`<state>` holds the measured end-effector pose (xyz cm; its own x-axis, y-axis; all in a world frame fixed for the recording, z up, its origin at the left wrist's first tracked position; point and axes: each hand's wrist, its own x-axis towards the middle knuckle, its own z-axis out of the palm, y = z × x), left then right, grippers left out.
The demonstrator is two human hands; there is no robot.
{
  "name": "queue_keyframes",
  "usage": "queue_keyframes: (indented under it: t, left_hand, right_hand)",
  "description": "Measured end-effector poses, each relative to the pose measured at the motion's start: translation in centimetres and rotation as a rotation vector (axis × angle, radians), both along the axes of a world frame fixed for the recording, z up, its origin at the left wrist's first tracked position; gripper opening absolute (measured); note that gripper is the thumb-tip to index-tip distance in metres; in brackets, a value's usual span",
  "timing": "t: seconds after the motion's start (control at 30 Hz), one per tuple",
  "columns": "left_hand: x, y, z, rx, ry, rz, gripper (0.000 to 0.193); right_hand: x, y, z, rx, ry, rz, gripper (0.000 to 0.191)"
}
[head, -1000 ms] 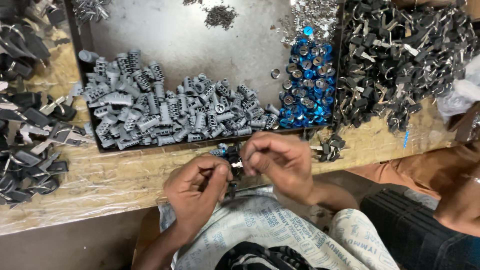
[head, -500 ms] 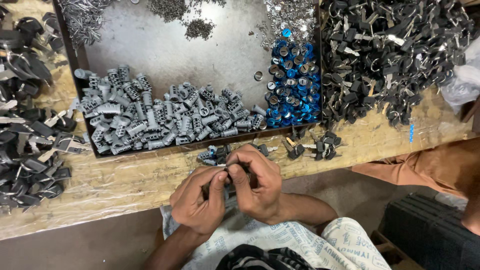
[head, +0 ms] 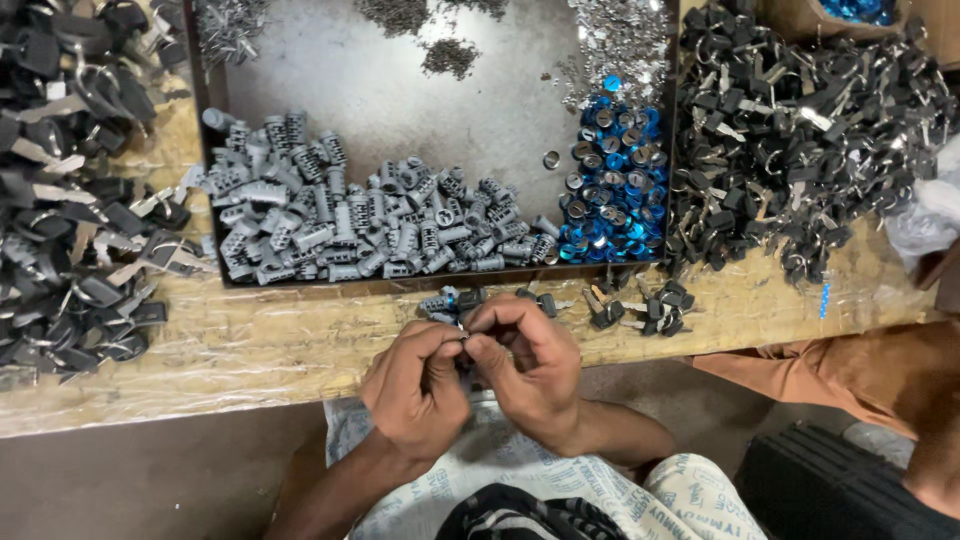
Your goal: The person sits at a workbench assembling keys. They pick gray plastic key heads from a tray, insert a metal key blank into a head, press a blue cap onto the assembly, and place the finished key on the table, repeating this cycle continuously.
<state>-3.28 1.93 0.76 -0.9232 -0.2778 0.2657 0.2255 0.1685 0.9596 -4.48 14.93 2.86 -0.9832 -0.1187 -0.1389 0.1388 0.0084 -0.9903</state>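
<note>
since a second ago both hands have drawn closer together and sit at the worktop's (head: 250,350) near edge, the left hand (head: 415,390) and right hand (head: 530,375) now touching at the fingertips. between them a small dark part (head: 463,350) is pinched, almost wholly hidden by the fingers, so its shape cannot be told; both sets of fingers are curled narrow around it. at 12 o'clock from the hands, just beyond them, lies a small grey and blue lock piece (head: 445,302). farther at 12 stands a dark metal tray (head: 400,80) holding grey lock cylinders (head: 340,225) and blue caps (head: 610,190). at 1 to 2 o'clock black keys (head: 800,140) are heaped; at 10 o'clock more black-headed keys (head: 70,220), cut off by the frame edge.
</note>
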Motion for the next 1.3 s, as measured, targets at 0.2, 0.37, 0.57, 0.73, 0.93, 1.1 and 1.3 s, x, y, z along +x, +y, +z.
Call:
queue_keyframes:
  t: [0.2,0.37,0.57,0.73,0.93,1.1,1.3]
  left_hand:
    - [0.5,-1.5,-0.4,0.279,-0.17,-0.158,0.006]
    - [-0.1,-2.5,-2.5,0.517,-0.297,-0.097,0.009]
    - [-0.1,-2.6,-4.3,0.396,-0.315,0.016,0.008]
    - [0.2,-2.4,-4.1,0.409,-0.304,0.015,0.007]
    - [0.4,-2.4,-4.0,0.38,-0.302,0.005,0.006]
    - [0.5,-2.4,-4.2,0.453,-0.319,-0.012,0.006]
    - [0.1,-2.4,-4.7,0.529,-0.323,-0.007,0.007]
  right_hand:
    - [-6.8,3.0,3.2,0.15,-0.055,0.315,0.012]
    - [-18.0,1.4,1.5,0.689,0.638,0.478,0.005]
    - [-25.8,-4.9,-2.9,0.921,1.076,0.662,0.02]
    - [-26.5,-7.3,-2.0,1.056,1.225,0.658,0.032]
    - [-27.3,-4.7,-2.0,1.088,1.217,0.82,0.021]
    - [-28.9,-4.7,-2.8,1.087,1.22,0.902,0.014]
    - [-28.8,-6.1,-2.4,1.094,0.839,0.946,0.01]
